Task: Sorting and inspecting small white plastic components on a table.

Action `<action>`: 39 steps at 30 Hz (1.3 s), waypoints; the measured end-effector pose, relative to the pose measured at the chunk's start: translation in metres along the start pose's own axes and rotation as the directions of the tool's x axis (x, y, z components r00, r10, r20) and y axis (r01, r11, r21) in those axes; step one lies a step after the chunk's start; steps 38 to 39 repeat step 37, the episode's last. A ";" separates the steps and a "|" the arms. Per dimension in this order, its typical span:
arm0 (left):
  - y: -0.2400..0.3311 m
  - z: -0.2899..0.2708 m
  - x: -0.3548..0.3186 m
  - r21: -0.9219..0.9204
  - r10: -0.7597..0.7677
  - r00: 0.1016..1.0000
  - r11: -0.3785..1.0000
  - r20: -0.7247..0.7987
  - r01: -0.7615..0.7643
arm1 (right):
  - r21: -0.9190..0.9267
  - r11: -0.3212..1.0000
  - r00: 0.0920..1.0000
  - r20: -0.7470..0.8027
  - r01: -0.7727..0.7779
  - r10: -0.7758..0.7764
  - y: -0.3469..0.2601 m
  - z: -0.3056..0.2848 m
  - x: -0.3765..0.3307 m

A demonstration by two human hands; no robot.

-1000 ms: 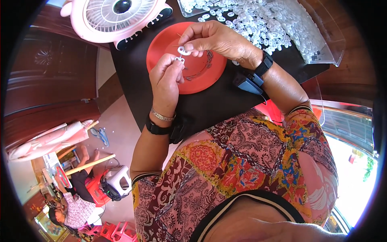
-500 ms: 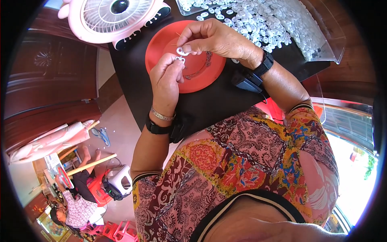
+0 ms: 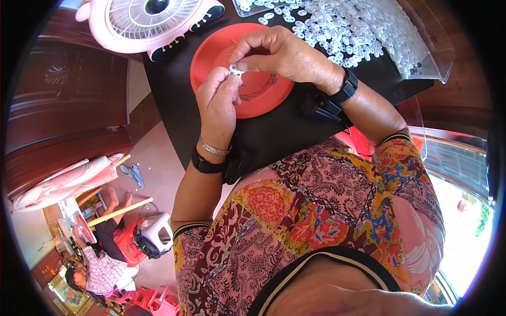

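From the head camera, both hands meet above a red plate (image 3: pixel 253 100) that lies on a black table (image 3: pixel 174 89). The left hand (image 3: pixel 217 102) comes up from the near side, its fingers curled and its fingertips pinched on a small white plastic piece (image 3: pixel 235 69). The right hand (image 3: pixel 282 52) reaches in from the right, thumb and forefinger pinched on the same piece, so the piece sits between the two hands, held just above the far left part of the plate. Whether the piece is one part or two pressed together is too small to tell.

The left wrist wears a silver bangle (image 3: pixel 213 148) and a black band (image 3: pixel 205 166); the right wrist wears a black watch (image 3: pixel 346 87).

Far right on the table lies a heap of white plastic pieces (image 3: pixel 363 26) beside a clear plastic tray (image 3: pixel 432 42). Far left stands a pink fan (image 3: pixel 145 21), touching the table's far edge. Near the bottom left, on the floor, another person (image 3: pixel 100 266) sits beside a white stool (image 3: pixel 155 234).
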State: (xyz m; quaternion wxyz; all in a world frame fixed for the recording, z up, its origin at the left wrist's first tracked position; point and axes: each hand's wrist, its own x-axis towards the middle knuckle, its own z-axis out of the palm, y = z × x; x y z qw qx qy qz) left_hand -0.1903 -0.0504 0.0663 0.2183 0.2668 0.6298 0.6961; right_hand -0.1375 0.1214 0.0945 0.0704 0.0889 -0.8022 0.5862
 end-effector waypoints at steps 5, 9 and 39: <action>-0.002 -0.002 0.002 -0.106 -0.007 1.000 0.994 -0.001 0.006 | -0.085 0.995 0.999 -0.025 0.046 -0.048 -0.003 0.008 -0.002; -0.001 -0.002 0.002 -0.172 -0.073 0.997 0.982 -0.006 0.070 | -0.142 0.985 0.993 -0.059 0.096 -0.105 -0.001 0.012 -0.003; -0.005 -0.001 0.002 -0.199 -0.001 0.999 0.980 -0.037 -0.006 | -0.534 0.797 0.939 -0.017 0.283 -0.345 -0.003 0.020 -0.008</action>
